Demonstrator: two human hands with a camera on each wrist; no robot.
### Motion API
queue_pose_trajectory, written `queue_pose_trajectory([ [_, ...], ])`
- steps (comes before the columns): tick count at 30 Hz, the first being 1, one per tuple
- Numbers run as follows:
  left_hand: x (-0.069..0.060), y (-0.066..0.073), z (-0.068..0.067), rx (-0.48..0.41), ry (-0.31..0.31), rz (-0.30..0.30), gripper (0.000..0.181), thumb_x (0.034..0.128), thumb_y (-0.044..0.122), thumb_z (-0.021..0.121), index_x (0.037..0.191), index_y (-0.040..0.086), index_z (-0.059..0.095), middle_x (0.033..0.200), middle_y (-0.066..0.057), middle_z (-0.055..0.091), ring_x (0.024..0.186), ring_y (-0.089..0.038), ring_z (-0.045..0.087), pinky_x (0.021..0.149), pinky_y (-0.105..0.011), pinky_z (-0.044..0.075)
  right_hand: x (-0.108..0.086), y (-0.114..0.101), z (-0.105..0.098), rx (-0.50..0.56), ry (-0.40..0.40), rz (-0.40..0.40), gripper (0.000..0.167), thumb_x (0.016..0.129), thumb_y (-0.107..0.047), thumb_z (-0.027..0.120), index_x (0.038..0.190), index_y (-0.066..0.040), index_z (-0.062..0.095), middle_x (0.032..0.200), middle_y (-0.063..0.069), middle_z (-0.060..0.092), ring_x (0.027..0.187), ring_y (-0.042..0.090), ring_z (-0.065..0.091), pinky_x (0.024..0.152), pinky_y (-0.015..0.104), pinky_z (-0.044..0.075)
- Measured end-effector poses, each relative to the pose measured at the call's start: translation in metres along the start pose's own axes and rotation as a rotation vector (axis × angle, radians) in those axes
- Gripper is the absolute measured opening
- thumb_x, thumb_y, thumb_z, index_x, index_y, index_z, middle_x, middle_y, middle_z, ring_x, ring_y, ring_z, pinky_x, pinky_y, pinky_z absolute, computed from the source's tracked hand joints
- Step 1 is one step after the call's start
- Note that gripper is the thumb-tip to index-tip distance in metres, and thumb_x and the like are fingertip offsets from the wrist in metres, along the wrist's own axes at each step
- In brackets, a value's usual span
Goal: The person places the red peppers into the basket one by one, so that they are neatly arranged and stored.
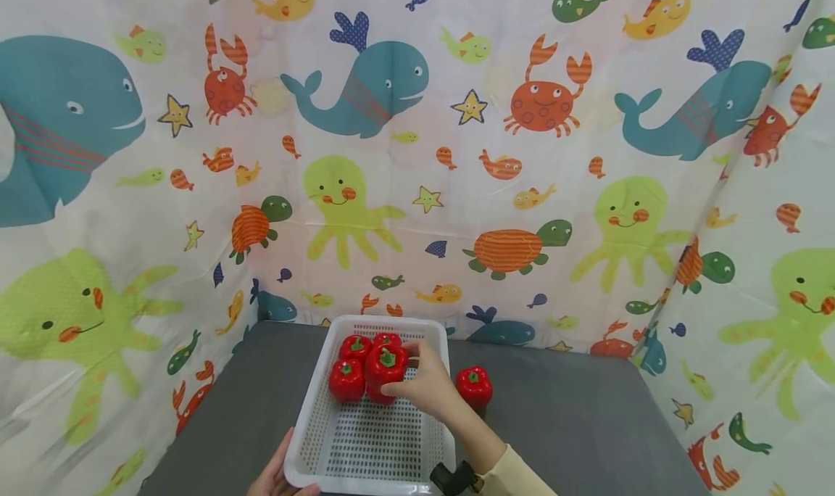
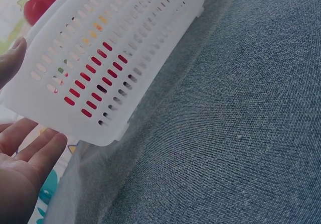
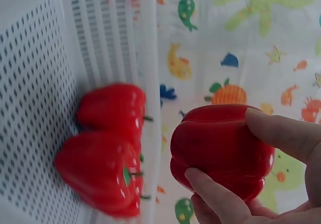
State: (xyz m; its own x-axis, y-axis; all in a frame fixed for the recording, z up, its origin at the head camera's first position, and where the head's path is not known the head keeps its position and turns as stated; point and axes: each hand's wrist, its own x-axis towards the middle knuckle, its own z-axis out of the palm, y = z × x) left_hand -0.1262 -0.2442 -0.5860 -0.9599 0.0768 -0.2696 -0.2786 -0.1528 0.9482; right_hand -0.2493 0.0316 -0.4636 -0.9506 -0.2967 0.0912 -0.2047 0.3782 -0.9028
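My right hand (image 1: pixel 427 383) grips a red bell pepper (image 1: pixel 385 364) with a green stem, thumb and fingers on its sides. In the head view this pepper overlaps others in a white slotted plastic basket (image 1: pixel 440 449); the right wrist view shows the held pepper (image 3: pixel 220 148) apart from them. Several red bell peppers, one being this pepper (image 1: pixel 346 380), sit at the basket's far left part. At the near left corner, my left hand (image 1: pixel 279 473) holds the basket between thumb and fingers. The left wrist view shows the fingers (image 2: pixel 42 151) beside its wall.
Another red bell pepper (image 1: pixel 474 386) stands on the dark grey table (image 1: pixel 574 416), just right of the basket. A white curtain (image 1: pixel 404 228) printed with sea animals hangs behind the table and along both sides. A dark device (image 1: pixel 453 478) is strapped to my right wrist.
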Motion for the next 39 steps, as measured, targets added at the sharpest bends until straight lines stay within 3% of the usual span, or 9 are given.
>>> queue_pose_trajectory([
  [7, 0.000, -0.002, 0.005, 0.000, 0.042, -0.008, 0.114, 0.0848, 0.014, 0.082, 0.163, 0.011, -0.001, 0.160, -0.032, 0.027, 0.124, -0.038, 0.062, 0.094, -0.052, 0.060, 0.007, -0.004, 0.024, -0.011, -0.061, 0.019, 0.079, 0.071, -0.022, 0.092, 0.135, -0.011, 0.047, 0.137, 0.009, 0.057, 0.119, 0.029, 0.058, 0.095, 0.052, 0.060],
  [13, 0.001, -0.005, 0.006, 0.007, 0.056, 0.012, 0.113, 0.0845, 0.013, 0.082, 0.163, 0.011, 0.001, 0.160, -0.032, 0.026, 0.124, -0.041, 0.061, 0.093, -0.053, 0.060, 0.005, -0.004, 0.039, 0.002, -0.088, 0.038, 0.078, 0.069, -0.021, 0.094, 0.132, -0.013, 0.048, 0.133, 0.007, 0.059, 0.115, 0.026, 0.059, 0.089, 0.051, 0.062],
  [23, 0.000, -0.001, 0.005, -0.063, 0.056, 0.003, 0.114, 0.0839, 0.016, 0.083, 0.164, 0.018, 0.001, 0.164, -0.026, 0.023, 0.133, -0.046, 0.052, 0.097, -0.052, 0.059, 0.003, -0.003, 0.065, -0.004, -0.074, 0.110, 0.080, 0.067, -0.023, 0.095, 0.132, -0.013, 0.049, 0.130, 0.004, 0.060, 0.113, 0.027, 0.060, 0.087, 0.053, 0.062],
  [32, 0.002, -0.004, 0.009, 0.001, 0.142, 0.013, 0.114, 0.0801, 0.018, 0.086, 0.164, 0.014, 0.009, 0.160, -0.028, 0.031, 0.132, -0.052, 0.050, 0.090, -0.054, 0.061, 0.003, 0.006, 0.091, -0.015, -0.063, 0.156, 0.077, 0.066, -0.020, 0.095, 0.128, -0.014, 0.050, 0.129, 0.005, 0.059, 0.116, 0.027, 0.058, 0.091, 0.055, 0.061],
  [39, 0.002, -0.006, 0.007, 0.001, 0.132, 0.035, 0.111, 0.0810, 0.014, 0.085, 0.163, 0.012, 0.011, 0.158, -0.029, 0.033, 0.130, -0.049, 0.053, 0.092, -0.055, 0.060, 0.008, 0.019, 0.104, -0.093, -0.083, 0.147, 0.076, 0.066, -0.018, 0.095, 0.128, -0.013, 0.051, 0.129, 0.008, 0.056, 0.117, 0.029, 0.055, 0.089, 0.058, 0.060],
])
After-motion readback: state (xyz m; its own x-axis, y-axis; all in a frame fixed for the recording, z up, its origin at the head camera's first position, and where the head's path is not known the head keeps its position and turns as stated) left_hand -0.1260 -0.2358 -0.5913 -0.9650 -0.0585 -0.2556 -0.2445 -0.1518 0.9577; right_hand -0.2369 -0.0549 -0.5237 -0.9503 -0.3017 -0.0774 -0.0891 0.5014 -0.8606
